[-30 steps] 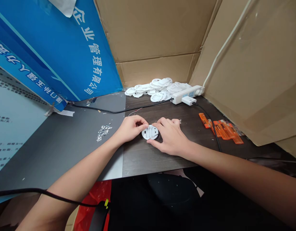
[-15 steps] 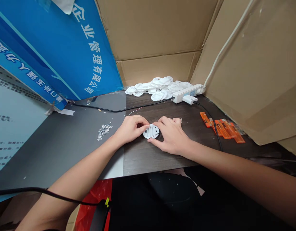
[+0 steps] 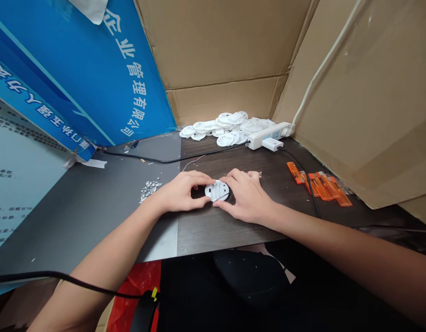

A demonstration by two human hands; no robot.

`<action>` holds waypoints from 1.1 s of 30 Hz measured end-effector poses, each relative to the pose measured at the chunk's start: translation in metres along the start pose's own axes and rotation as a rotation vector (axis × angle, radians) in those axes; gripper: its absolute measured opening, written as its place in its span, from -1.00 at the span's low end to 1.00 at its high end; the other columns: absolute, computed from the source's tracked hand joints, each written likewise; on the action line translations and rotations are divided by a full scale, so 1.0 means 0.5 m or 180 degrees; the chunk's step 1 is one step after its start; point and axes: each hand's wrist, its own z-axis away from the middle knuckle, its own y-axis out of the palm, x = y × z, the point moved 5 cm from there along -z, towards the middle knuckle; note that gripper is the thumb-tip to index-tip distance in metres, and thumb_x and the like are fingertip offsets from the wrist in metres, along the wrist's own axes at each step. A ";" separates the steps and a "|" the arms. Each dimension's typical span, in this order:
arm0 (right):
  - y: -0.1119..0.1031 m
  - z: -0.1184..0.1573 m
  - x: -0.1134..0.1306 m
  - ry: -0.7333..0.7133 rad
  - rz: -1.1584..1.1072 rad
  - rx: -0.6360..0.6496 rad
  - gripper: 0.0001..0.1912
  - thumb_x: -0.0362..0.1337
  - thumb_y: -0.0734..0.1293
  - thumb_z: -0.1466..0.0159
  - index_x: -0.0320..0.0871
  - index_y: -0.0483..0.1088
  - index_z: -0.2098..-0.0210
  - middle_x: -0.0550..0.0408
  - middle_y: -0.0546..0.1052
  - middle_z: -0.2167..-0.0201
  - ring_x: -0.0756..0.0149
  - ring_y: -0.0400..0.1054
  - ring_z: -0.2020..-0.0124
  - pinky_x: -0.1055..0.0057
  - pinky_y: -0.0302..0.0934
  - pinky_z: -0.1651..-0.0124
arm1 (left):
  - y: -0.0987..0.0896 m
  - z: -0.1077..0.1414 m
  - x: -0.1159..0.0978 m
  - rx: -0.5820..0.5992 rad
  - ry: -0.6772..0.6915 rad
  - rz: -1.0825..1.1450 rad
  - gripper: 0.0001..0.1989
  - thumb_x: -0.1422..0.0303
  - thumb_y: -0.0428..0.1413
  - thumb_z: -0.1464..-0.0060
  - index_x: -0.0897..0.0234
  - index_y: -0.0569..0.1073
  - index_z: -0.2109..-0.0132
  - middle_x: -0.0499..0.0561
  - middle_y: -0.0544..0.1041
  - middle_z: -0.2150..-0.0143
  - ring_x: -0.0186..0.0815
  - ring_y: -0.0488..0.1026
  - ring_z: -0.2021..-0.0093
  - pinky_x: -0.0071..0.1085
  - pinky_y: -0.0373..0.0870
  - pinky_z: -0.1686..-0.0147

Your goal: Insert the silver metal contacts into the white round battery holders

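Between my two hands a round white plastic disc point(image 3: 217, 190) lies low over the dark tabletop, showing raised ridges and small dark slots. My left hand point(image 3: 185, 190) grips its left side, the thumb at the near edge and the fingers at the far edge. Around the right side, my right hand point(image 3: 245, 193) holds it the same way. A thin dark line runs across the disc's near right part beside my right thumb; I cannot make out what it is. To the left of my left hand is a heap of small shiny metal pieces point(image 3: 150, 189).
Several white discs point(image 3: 230, 127) are piled at the back, beside a power strip point(image 3: 268, 134) with a white plug adapter point(image 3: 272, 144). Several orange flat pieces point(image 3: 328, 186) lie at the right. A black cable point(image 3: 164, 161) crosses the table's back. Cardboard walls point(image 3: 227, 46) enclose it.
My left thumb and fingers have spread from a pinch on the disc's upper left to a grip around its left side. My right hand has barely moved.
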 end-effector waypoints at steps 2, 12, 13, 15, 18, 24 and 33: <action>0.003 -0.001 -0.004 -0.0003 -0.0138 -0.0018 -0.43 0.13 0.47 -0.24 -0.14 0.46 -0.06 -0.08 0.46 0.01 0.01 0.36 -0.02 0.09 -0.06 -0.05 | 0.001 0.002 0.007 0.0000 0.0047 -0.0037 -0.46 0.14 0.30 -0.13 0.25 0.54 -0.20 0.09 0.53 -0.16 -0.24 0.51 -0.12 -0.32 0.44 -0.17; 0.008 -0.008 -0.024 -0.0060 -0.0566 -0.0050 -0.37 0.09 0.56 -0.15 -0.14 0.46 -0.06 -0.03 0.49 0.06 0.05 0.38 -0.01 0.10 -0.03 -0.09 | 0.024 0.008 0.020 -0.0234 0.0476 -0.0281 -0.51 0.03 0.17 -0.26 0.32 0.57 -0.12 0.19 0.50 -0.12 -0.25 0.46 -0.09 -0.32 0.46 -0.13; 0.009 -0.008 -0.024 -0.0050 -0.0593 -0.0020 -0.38 0.08 0.57 -0.14 -0.13 0.46 -0.05 -0.03 0.50 0.07 0.04 0.38 -0.01 0.09 -0.03 -0.09 | 0.026 0.009 0.019 -0.0246 0.0534 -0.0312 -0.51 0.03 0.16 -0.28 0.33 0.56 -0.12 0.20 0.49 -0.12 -0.24 0.45 -0.09 -0.30 0.45 -0.14; 0.011 -0.007 -0.022 -0.0033 -0.0633 0.0020 -0.39 0.09 0.57 -0.14 -0.13 0.48 -0.04 -0.03 0.50 0.07 0.04 0.38 0.00 0.07 -0.02 -0.09 | 0.029 0.010 0.017 -0.0277 0.0631 -0.0366 -0.50 0.03 0.13 -0.30 0.35 0.55 -0.13 0.23 0.48 -0.12 -0.22 0.43 -0.08 -0.26 0.45 -0.14; 0.006 -0.008 -0.017 -0.0050 -0.0576 0.0046 -0.35 0.14 0.55 -0.14 -0.11 0.48 -0.07 -0.04 0.49 0.05 0.01 0.39 -0.01 0.01 0.00 -0.09 | 0.026 0.011 0.016 -0.0358 0.0681 -0.0385 -0.50 0.04 0.15 -0.29 0.37 0.54 -0.14 0.23 0.49 -0.11 -0.20 0.44 -0.09 -0.25 0.46 -0.14; -0.109 -0.027 -0.082 0.0444 -0.0298 -0.0469 -0.34 0.01 0.48 -0.24 -0.19 0.43 -0.23 -0.09 0.50 0.09 0.03 0.41 0.06 -0.01 0.10 -0.08 | 0.013 0.002 0.019 -0.0344 0.0216 -0.0230 -0.44 0.04 0.26 -0.14 0.27 0.52 -0.17 0.12 0.51 -0.10 -0.20 0.47 -0.08 -0.23 0.44 -0.16; -0.113 -0.044 -0.108 0.0274 0.0176 0.0336 -0.78 -0.26 0.40 -0.36 -0.06 0.62 0.03 0.01 0.54 0.16 0.14 0.42 0.07 0.07 0.06 -0.09 | 0.028 -0.006 0.027 -0.0112 -0.0282 -0.0015 0.03 -0.28 0.30 0.11 0.28 0.36 -0.34 0.23 0.34 -0.27 0.05 0.19 -0.29 0.05 0.20 -0.34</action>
